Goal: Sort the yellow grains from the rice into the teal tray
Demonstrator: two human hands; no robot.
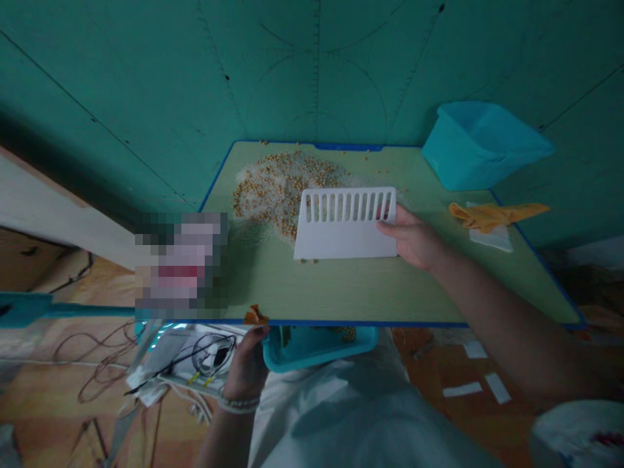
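My right hand [416, 239] is closed on the right end of a white plastic divider-like plate [346, 239] with a row of slots along its far edge. The plate is over the table, at the near right side of a spread heap of soybean-like yellow beans mixed with pale grains [277, 185]. Below the table's near edge, my left hand [249, 364] grips the left end of a shallow blue tray [316, 357]. Some beans lie inside the tray, which is partly hidden under the tabletop. A small orange scrap [256, 316] sits just above my left thumb.
The small table [351, 289] has a blue rim. A blue bin [468, 153] stands at its back right, near an orange cloth [497, 216] on a white sheet. A blurred-out object [182, 263] is at the left edge. Cables [104, 354] lie on the floor left.
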